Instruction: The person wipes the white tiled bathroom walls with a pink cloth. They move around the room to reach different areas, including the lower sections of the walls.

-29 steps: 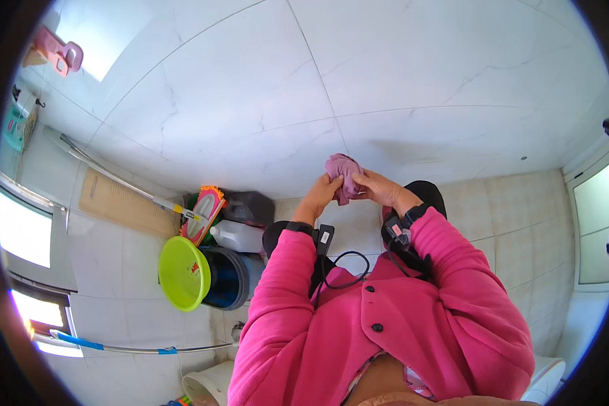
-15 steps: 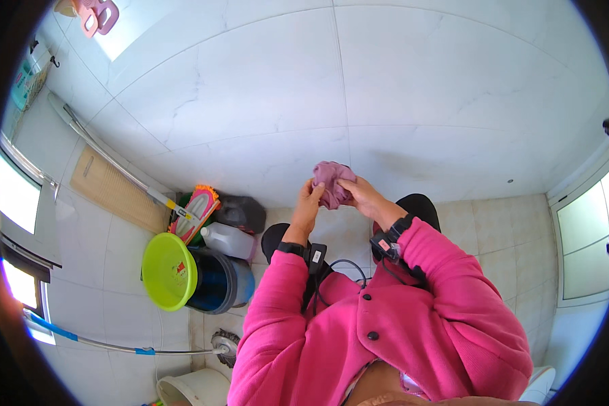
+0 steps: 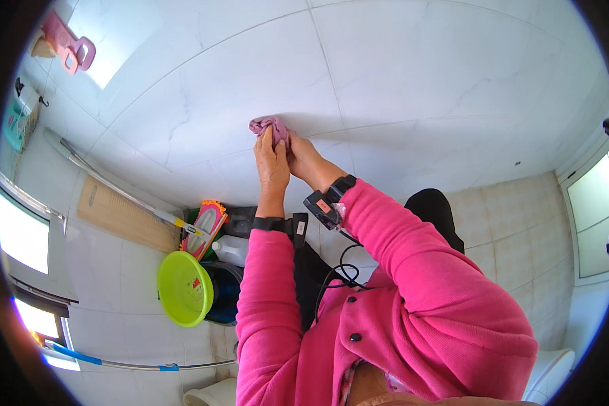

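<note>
A bunched mauve cloth is up against the white tiled wall, held by both hands. My left hand lies over it, fingers together and pointing up along the cloth. Close beside it, my right hand grips the cloth's right side; some of its fingers are hidden behind the cloth and the left hand. Each wrist wears a black strap with a small black device, and a cable runs from these toward my lap.
Left of my arms stand a lime green basin, a dark blue bucket, a whitish jug and a pink-and-orange mop head. A ribbed wooden washboard leans at the left wall. Another long pole crosses the lower left.
Both hands have carried the cloth up and left, from in front of my knees to the wall. My left hand now lies over it, and the view has shifted slightly.
</note>
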Demonstrator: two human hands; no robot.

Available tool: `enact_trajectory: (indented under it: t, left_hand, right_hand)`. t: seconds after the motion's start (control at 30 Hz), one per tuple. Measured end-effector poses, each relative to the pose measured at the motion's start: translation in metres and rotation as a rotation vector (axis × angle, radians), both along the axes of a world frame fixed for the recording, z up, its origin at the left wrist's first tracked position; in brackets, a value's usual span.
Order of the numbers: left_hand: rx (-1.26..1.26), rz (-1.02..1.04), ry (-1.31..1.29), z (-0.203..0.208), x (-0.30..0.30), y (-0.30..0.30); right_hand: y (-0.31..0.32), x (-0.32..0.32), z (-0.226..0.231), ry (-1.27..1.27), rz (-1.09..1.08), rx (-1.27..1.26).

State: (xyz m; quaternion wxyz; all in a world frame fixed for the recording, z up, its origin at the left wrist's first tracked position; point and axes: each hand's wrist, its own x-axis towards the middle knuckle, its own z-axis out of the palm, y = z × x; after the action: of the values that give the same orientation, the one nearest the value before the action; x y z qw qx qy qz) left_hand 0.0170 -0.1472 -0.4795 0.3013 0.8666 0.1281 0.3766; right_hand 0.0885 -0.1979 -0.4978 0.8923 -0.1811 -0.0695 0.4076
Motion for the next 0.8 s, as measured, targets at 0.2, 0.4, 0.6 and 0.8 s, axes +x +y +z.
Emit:
enact_trajectory:
  t: [0.2, 0.4, 0.6, 0.8]
  left_hand:
    - [0.025, -0.09, 0.009, 0.01, 0.034, -0.057]
    - [0.102, -0.442, -0.086, 0.02, 0.083, -0.154]
    - [0.099, -0.739, 0.002, 0.008, 0.144, -0.273]
    - [-0.1, -0.849, -0.008, 0.001, 0.158, -0.298]
  right_hand:
    - [-0.057, 0.021, -0.015, 0.116, -0.176, 0.115]
    - [-0.171, 0.065, -0.037, -0.009, -0.464, -0.007]
    - [-0.307, 0.111, -0.032, -0.052, -0.852, -0.139]
    - [-0.346, 0.102, 0.006, -0.422, -1.013, -0.581]
